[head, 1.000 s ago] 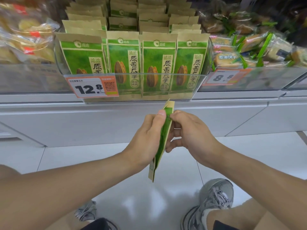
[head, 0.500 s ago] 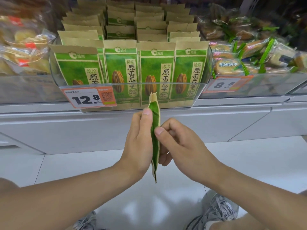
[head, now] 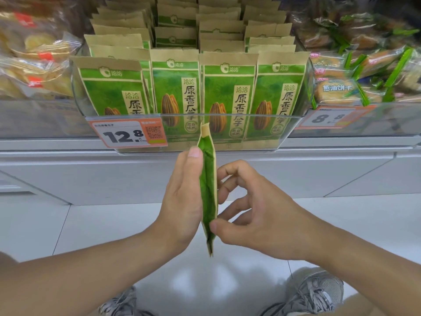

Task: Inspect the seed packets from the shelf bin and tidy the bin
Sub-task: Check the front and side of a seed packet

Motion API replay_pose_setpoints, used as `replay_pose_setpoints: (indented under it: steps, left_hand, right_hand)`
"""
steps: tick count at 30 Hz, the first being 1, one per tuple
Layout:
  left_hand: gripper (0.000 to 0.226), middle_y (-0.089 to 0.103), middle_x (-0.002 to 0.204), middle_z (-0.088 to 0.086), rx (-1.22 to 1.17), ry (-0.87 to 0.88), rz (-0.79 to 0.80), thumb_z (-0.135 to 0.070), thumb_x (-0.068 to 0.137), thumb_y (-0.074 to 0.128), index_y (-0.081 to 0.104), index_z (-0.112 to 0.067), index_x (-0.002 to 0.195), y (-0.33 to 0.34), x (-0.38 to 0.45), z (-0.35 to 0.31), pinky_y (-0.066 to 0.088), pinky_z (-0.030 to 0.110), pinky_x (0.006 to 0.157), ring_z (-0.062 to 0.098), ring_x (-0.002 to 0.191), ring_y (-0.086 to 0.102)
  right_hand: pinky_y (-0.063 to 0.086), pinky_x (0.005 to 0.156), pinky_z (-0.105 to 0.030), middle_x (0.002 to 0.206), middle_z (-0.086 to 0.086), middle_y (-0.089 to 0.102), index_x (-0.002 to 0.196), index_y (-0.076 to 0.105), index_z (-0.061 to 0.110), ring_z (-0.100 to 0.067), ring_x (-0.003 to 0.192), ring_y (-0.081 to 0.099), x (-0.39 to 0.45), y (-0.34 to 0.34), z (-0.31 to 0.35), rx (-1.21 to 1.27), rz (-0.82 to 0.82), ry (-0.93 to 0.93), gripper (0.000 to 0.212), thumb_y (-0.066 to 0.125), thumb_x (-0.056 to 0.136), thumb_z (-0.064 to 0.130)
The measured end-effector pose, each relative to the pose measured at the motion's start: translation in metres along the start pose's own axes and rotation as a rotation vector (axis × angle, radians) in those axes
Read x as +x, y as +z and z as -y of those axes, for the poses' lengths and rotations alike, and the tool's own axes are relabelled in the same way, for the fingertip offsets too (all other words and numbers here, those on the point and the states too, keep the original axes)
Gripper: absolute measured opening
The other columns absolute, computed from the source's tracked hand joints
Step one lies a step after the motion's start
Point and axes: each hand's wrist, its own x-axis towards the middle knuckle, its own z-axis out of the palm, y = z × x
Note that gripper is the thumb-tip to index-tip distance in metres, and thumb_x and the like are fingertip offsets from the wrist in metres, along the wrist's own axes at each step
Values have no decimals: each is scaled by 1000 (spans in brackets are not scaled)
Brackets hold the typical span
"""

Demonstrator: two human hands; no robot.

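1. Since half a second ago the right hand (head: 257, 208) has slid down the seed packet (head: 207, 190): its thumb, which pinched near the middle, now presses the packet's lower edge, and the fingers have loosened and spread.
2. Head view: the packet stands upright and edge-on at the centre of the frame, its tan top overlapping the front of the clear shelf bin (head: 227, 117).
3. The left hand (head: 182, 197) lies flat along the packet's left face, thumb tip near the top; its grip is clamped on the packet.
4. The right grip pinches the packet's lower right edge between thumb and curled fingers.
5. Rows of matching packets (head: 175, 87) fill the bin in the upper centre.
6. An orange price tag (head: 127, 134) reading 12.8 hangs on the bin's front left.
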Motion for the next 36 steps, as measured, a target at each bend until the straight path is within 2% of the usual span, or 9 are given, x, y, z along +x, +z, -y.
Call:
replay_pose_setpoints:
  steps: [4, 11, 18, 20, 24, 27, 30, 33, 36]
  left_hand:
    - [82, 50, 82, 8, -39, 5, 19, -78, 78, 38, 51, 0, 100, 0, 1, -2, 51, 35, 69, 19, 74, 54]
    - [86, 56, 79, 11, 19, -34, 130, -79, 87, 32, 53, 3, 104, -4, 1, 7, 55, 26, 63, 19, 71, 60]
    - [51, 60, 74, -10, 37, -230, 404, -71, 88, 52, 54, -27, 114, -7, 6, 10, 55, 26, 70, 10, 72, 61]
    - [49, 59, 79, -6, 80, -276, 437, -65, 89, 56, 58, -21, 111, -8, 5, 12, 57, 29, 75, 12, 77, 60]
    - [35, 61, 74, 4, 58, -317, 387, -37, 101, 55, 61, -7, 83, -9, 1, 15, 54, 38, 71, 23, 72, 61]
    - [26, 77, 85, 11, 15, -319, 254, -26, 101, 57, 73, -8, 92, -13, 4, 18, 60, 38, 69, 29, 76, 74]
    - [24, 78, 98, 14, -41, -343, 202, -24, 98, 61, 73, -7, 108, -19, 9, 19, 62, 39, 74, 32, 88, 76]
    - [29, 76, 108, 14, -169, -436, 260, -24, 95, 61, 70, -8, 118, -23, 12, 17, 60, 43, 83, 31, 99, 74]
    - [30, 76, 111, 13, -181, -453, 288, -23, 95, 62, 68, -9, 120, -24, 13, 17, 60, 42, 84, 30, 102, 73]
  right_hand:
    - [62, 77, -51, 104, 5, 56, 114, 49, 34, -24, 81, 74, 1, -1, -1, 19, 38, -21, 50, 81, 83, 11]
    - [60, 80, -55, 103, 6, 58, 115, 48, 31, -26, 81, 74, -2, -2, -11, 51, 64, 6, 49, 81, 83, 12]
    - [51, 75, -73, 103, 3, 62, 105, 52, 38, -35, 81, 73, -1, -3, -29, 137, 0, 81, 43, 80, 75, 26]
    - [54, 78, -69, 103, 5, 61, 109, 53, 36, -32, 81, 73, 1, -4, -34, 122, 4, 80, 47, 84, 74, 33]
    - [59, 71, -42, 95, 1, 61, 105, 58, 34, -25, 75, 68, 7, -5, -38, 55, -14, 38, 33, 83, 84, 26]
    - [59, 70, -42, 89, 6, 62, 103, 60, 36, -19, 70, 65, 18, -9, -42, -66, -158, 70, 33, 82, 84, 22]
    - [59, 76, -42, 97, 8, 59, 109, 56, 34, -11, 78, 66, 29, -15, -44, -112, -308, 121, 41, 84, 81, 25]
    - [62, 80, -41, 109, 1, 64, 120, 53, 30, -13, 87, 72, 37, -21, -42, 64, -337, 202, 49, 84, 81, 26]
    - [63, 72, -37, 98, -12, 74, 116, 64, 13, -24, 83, 76, 40, -23, -40, 292, -266, 252, 34, 78, 86, 18]
